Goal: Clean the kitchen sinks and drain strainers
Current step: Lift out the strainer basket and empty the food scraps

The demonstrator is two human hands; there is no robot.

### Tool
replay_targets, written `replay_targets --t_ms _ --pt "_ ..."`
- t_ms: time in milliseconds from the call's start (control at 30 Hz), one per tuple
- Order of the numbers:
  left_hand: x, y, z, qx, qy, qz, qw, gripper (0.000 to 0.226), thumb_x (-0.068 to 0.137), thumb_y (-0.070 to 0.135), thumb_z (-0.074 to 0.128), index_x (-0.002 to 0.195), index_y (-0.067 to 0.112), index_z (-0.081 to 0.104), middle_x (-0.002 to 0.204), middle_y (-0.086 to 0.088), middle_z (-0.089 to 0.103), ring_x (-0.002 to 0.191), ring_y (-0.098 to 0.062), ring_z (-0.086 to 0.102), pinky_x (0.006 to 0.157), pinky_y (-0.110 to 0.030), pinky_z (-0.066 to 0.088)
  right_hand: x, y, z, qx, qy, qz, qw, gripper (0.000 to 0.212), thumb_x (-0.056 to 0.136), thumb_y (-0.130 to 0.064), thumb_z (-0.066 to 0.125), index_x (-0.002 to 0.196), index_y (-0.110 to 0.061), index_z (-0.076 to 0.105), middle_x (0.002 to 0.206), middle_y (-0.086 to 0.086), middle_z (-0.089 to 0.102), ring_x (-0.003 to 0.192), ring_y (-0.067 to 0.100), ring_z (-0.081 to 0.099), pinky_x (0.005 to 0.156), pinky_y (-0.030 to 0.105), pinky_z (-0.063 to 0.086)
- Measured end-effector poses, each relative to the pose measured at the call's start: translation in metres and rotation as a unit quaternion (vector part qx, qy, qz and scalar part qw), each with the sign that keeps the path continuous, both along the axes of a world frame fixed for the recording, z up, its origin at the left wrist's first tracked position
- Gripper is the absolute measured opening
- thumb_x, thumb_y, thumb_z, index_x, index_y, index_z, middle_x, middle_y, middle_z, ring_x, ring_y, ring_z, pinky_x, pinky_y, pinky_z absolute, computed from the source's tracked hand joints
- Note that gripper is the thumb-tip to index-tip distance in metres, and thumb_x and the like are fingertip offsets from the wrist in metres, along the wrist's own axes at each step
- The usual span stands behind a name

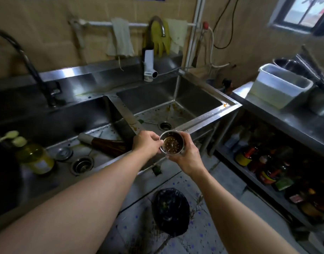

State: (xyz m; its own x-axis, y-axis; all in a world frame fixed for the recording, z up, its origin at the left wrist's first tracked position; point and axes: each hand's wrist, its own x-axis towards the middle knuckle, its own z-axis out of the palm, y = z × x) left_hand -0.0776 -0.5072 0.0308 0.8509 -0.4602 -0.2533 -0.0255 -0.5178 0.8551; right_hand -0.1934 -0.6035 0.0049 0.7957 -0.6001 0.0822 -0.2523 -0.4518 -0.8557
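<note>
While both arms reach forward over the front edge of the steel sink unit (208,116), its two basins lie side by side; the right basin (176,99) is smeared with orange and green scraps around an open drain hole (164,125), and the left basin (53,125) holds a brush (104,144) lying on its floor, a loose round plug (64,153) and a drain (82,165); to the right stands a steel desk (289,123) carrying a white tub (280,85), with jars on the shelf (267,182) below; a black rubbish bag (171,211) sits on the tiled floor (199,233); a yellow soap bottle (34,156) stands at the left; the right hand (188,158) cups a metal strainer (171,145) from beneath, upright, just in front of the right basin; the left hand (146,143) pinches its near rim with curled fingers.
</note>
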Motion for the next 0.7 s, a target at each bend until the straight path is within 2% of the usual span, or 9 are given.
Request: replay_targets --t_ms 100,133,200,267,367,500,700 --pt "0.017 0.031 0.016 0.025 -0.029 0.047 0.998 0.012 0.081 0.010 0.074 0.077 0.016 0.065 0.076 -0.005 0.069 0.063 -0.016 0.068 0.061 -0.026 0.057 0.025 0.024 0.016 -0.028 0.006 0.046 0.999 0.075 0.064 -0.017 0.086 0.126 -0.029 0.045 0.105 -0.026 0.050 0.096 -0.015 0.047 0.079 0.004 0.032" --pt "0.023 0.041 0.019 0.033 -0.040 0.058 0.997 0.010 0.080 0.011 0.074 0.077 0.016 0.066 0.076 -0.005 0.070 0.064 -0.016 0.069 0.063 -0.025 0.056 0.033 0.032 0.020 -0.032 0.011 0.059 0.998 0.075 0.064 -0.016 0.085 0.126 -0.028 0.045 0.107 -0.024 0.051 0.097 -0.011 0.049 0.080 0.008 0.034" --pt "0.036 0.070 0.028 0.057 -0.059 0.085 0.993 0.007 0.078 0.013 0.074 0.077 0.016 0.068 0.072 -0.004 0.071 0.069 -0.015 0.070 0.068 -0.024 0.055 0.052 0.055 0.028 -0.037 0.023 0.093 0.995 0.077 0.064 -0.013 0.084 0.129 -0.024 0.044 0.115 -0.014 0.055 0.106 0.003 0.052 0.087 0.018 0.038" --pt "0.049 0.098 0.035 0.066 -0.063 0.115 0.989 0.011 0.076 0.013 0.074 0.070 0.018 0.066 0.075 -0.006 0.073 0.077 -0.019 0.071 0.076 -0.028 0.056 0.068 0.076 0.035 -0.049 0.038 0.127 0.990 0.082 0.065 -0.008 0.081 0.135 -0.021 0.040 0.126 -0.005 0.053 0.118 0.012 0.049 0.093 0.023 0.037" --pt "0.069 0.154 0.042 0.074 -0.072 0.164 0.981 0.015 0.073 0.013 0.075 0.065 0.020 0.065 0.080 -0.008 0.074 0.084 -0.022 0.070 0.082 -0.033 0.056 0.095 0.116 0.041 -0.070 0.076 0.169 0.980 0.096 0.067 -0.008 0.080 0.147 -0.016 0.028 0.144 0.004 0.041 0.134 0.021 0.036 0.108 0.030 0.030" --pt "0.095 0.233 0.046 0.068 -0.067 0.225 0.970 0.009 0.074 0.009 0.076 0.073 0.016 0.071 0.081 -0.011 0.074 0.082 -0.025 0.071 0.080 -0.036 0.058 0.131 0.177 0.043 -0.058 0.125 0.214 0.967 0.106 0.069 -0.015 0.082 0.151 -0.022 0.015 0.152 0.005 0.025 0.141 0.024 0.022 0.114 0.038 0.022" --pt "0.125 0.369 0.048 0.078 -0.062 0.283 0.954 0.005 0.078 0.007 0.074 0.082 0.010 0.073 0.083 -0.012 0.073 0.084 -0.025 0.071 0.081 -0.038 0.058 0.179 0.293 0.043 -0.063 0.140 0.278 0.948 0.103 0.072 -0.014 0.080 0.151 -0.021 0.015 0.152 0.007 0.022 0.141 0.026 0.023 0.116 0.040 0.024"
